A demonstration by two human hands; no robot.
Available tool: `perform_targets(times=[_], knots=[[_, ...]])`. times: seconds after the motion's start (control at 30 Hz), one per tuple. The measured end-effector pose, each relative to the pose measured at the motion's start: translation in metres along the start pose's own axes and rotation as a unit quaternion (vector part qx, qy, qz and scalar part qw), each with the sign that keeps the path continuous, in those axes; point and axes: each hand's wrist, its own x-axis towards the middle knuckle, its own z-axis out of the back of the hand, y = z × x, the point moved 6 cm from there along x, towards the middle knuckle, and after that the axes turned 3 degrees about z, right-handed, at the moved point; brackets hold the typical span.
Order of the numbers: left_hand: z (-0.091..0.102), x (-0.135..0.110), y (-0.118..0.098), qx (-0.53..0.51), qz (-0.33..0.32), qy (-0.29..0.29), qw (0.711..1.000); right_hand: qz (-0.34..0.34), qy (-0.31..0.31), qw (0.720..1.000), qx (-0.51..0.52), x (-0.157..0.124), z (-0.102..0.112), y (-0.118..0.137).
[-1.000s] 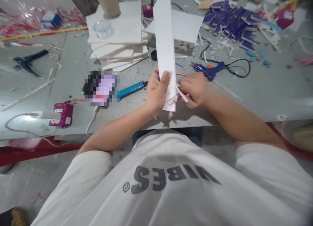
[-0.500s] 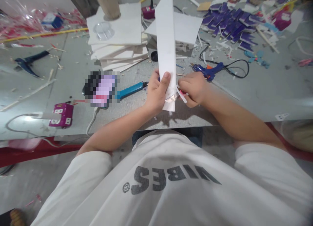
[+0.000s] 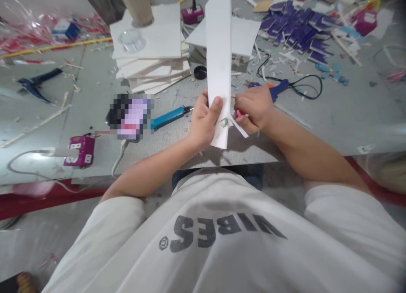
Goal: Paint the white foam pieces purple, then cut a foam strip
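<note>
My left hand [image 3: 204, 121] is closed round the lower part of a long white foam-board strip [image 3: 218, 52] that stands upright over the table's front edge. My right hand [image 3: 253, 108] is closed on a small pink-handled knife [image 3: 240, 113], and its shiny blade [image 3: 224, 122] meets the strip's right edge just below my left thumb. A thin white sliver [image 3: 240, 129] peels off the strip to the right, under my right hand.
A stack of white foam boards [image 3: 152, 52] lies behind, with a clear round lid [image 3: 131, 39] on top. A blue glue gun [image 3: 281, 86] with black cord lies right, purple card pieces [image 3: 298, 28] beyond. A teal-handled tool [image 3: 168, 116], a blurred phone [image 3: 130, 115] and a magenta socket block [image 3: 79, 150] lie left.
The strip has shifted slightly right and lower in my left hand. My right hand rose along its edge with the knife, and the peeled sliver is longer.
</note>
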Motion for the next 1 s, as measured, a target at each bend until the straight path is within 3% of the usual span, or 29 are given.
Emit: perform_targets(times=[0.13,0.43,0.6,0.77,0.87,1.0], knots=[[0.001,0.002,0.001,0.002,-0.003,0.004,1.0,-0.025,0.016,1.0,-0.005,-0.001,-0.001,-0.003],[0.0,0.002,0.008,-0.007,-0.035,0.016,0.999,-0.01,0.013,1.0,-0.011,0.007,0.0,0.02],[0.0,0.004,0.013,0.0,-0.023,0.02,1.0,-0.045,0.026,0.999,0.007,0.003,-0.001,0.011],[-0.005,0.0,0.014,-0.045,-0.045,0.067,0.996,-0.03,-0.027,0.998,-0.038,0.0,0.01,-0.001],[-0.007,-0.005,0.016,-0.047,-0.02,0.079,0.996,-0.034,-0.059,0.996,-0.053,-0.005,0.018,-0.017],[-0.005,-0.004,0.016,-0.09,0.01,0.057,0.994,-0.034,-0.054,0.996,-0.055,-0.007,0.019,-0.024]])
